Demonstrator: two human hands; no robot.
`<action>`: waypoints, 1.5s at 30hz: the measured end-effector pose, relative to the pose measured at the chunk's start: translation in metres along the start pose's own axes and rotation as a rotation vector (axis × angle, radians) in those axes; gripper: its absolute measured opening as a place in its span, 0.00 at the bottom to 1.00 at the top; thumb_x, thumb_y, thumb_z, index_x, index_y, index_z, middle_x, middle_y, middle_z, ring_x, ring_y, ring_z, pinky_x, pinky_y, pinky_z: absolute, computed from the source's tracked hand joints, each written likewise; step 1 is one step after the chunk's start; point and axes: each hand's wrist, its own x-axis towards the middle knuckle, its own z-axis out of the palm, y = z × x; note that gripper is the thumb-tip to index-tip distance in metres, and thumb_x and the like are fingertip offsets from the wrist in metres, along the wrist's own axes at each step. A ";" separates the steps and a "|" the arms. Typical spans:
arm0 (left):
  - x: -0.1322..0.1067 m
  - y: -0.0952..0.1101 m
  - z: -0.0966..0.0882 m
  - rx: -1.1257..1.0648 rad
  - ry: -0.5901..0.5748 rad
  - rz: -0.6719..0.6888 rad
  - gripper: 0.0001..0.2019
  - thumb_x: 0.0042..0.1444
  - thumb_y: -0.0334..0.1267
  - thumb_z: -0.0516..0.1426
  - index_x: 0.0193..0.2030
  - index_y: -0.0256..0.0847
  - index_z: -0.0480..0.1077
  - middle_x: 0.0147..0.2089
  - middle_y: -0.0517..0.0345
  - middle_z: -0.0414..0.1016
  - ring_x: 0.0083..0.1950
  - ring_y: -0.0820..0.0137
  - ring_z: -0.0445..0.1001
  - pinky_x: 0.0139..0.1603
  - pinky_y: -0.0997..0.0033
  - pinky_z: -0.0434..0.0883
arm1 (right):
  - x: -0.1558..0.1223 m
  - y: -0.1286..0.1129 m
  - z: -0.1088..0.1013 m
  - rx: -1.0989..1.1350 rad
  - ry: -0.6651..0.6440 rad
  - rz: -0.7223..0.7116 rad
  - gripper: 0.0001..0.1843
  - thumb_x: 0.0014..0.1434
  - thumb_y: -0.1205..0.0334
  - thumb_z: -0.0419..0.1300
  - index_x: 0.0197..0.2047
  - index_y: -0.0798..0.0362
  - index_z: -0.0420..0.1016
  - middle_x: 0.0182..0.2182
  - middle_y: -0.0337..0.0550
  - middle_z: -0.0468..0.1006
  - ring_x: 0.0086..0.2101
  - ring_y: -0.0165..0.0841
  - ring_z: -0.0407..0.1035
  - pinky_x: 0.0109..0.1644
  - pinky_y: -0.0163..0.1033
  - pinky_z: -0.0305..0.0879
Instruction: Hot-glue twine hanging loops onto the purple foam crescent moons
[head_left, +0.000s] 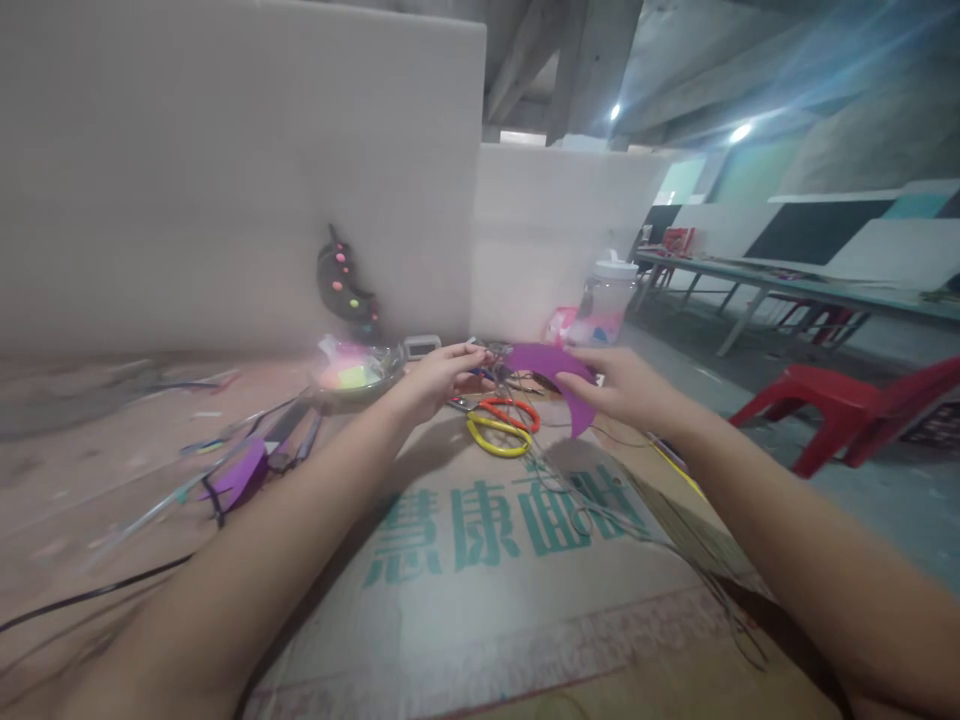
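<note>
My right hand (619, 388) grips a purple crescent-shaped foam piece (553, 372) and holds it above the cardboard. My left hand (435, 378) reaches toward the crescent's left tip with its fingers pinched together; what it pinches is too small to make out. Just under both hands lie scissors with orange handles (511, 410) and scissors with yellow handles (496, 438).
A flattened cardboard sheet (495, 560) with green print covers the work surface. A bowl (358, 378) of bright bits, a purple foam scrap (244, 472) and loose wires lie to the left. A dark decorated crescent (341, 285) leans on the white wall. A plastic jar (607, 298) and a red chair (840, 405) stand right.
</note>
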 end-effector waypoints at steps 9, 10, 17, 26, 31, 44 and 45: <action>-0.004 -0.005 0.008 0.080 -0.154 0.041 0.11 0.54 0.29 0.58 0.45 0.35 0.73 0.44 0.50 0.78 0.37 0.72 0.79 0.45 0.68 0.74 | -0.002 -0.011 0.054 -0.236 0.072 -0.047 0.14 0.63 0.57 0.50 0.36 0.55 0.74 0.30 0.47 0.78 0.28 0.33 0.66 0.31 0.37 0.52; -0.002 -0.007 0.008 0.138 -0.151 0.068 0.12 0.53 0.27 0.58 0.45 0.35 0.73 0.43 0.51 0.79 0.38 0.72 0.78 0.47 0.68 0.73 | -0.002 -0.012 0.055 -0.195 0.058 -0.039 0.14 0.63 0.56 0.50 0.36 0.54 0.74 0.31 0.47 0.78 0.28 0.33 0.67 0.32 0.36 0.52; -0.006 -0.003 0.018 0.540 -0.148 0.210 0.12 0.52 0.25 0.55 0.42 0.35 0.73 0.42 0.52 0.80 0.44 0.68 0.78 0.50 0.66 0.73 | 0.005 0.001 0.047 0.350 0.106 0.016 0.19 0.63 0.57 0.52 0.56 0.52 0.67 0.49 0.50 0.75 0.35 0.32 0.71 0.39 0.39 0.66; -0.030 0.042 0.008 1.183 0.039 0.425 0.12 0.55 0.32 0.54 0.42 0.42 0.77 0.40 0.56 0.81 0.40 0.66 0.77 0.43 0.70 0.70 | 0.009 0.008 0.058 0.362 0.175 0.116 0.09 0.57 0.64 0.58 0.39 0.53 0.79 0.37 0.44 0.81 0.37 0.34 0.74 0.46 0.41 0.69; -0.028 0.056 -0.020 1.139 0.442 0.600 0.12 0.56 0.33 0.53 0.40 0.40 0.78 0.41 0.53 0.80 0.45 0.62 0.76 0.48 0.65 0.69 | 0.001 -0.013 0.031 0.243 -0.121 -0.039 0.11 0.58 0.65 0.57 0.40 0.52 0.80 0.33 0.41 0.81 0.32 0.31 0.73 0.38 0.36 0.66; -0.062 0.092 -0.006 0.751 0.461 0.955 0.08 0.61 0.34 0.56 0.46 0.39 0.72 0.46 0.58 0.77 0.50 0.70 0.74 0.54 0.69 0.70 | 0.009 -0.043 -0.018 0.065 0.594 -0.140 0.29 0.47 0.46 0.68 0.50 0.49 0.70 0.44 0.48 0.74 0.41 0.40 0.70 0.43 0.45 0.67; -0.068 0.092 0.004 0.806 0.419 0.962 0.08 0.60 0.32 0.55 0.44 0.39 0.73 0.45 0.58 0.78 0.49 0.70 0.75 0.53 0.69 0.70 | 0.011 -0.051 -0.022 0.056 0.645 -0.231 0.35 0.44 0.46 0.70 0.54 0.48 0.67 0.51 0.50 0.71 0.49 0.44 0.67 0.50 0.48 0.66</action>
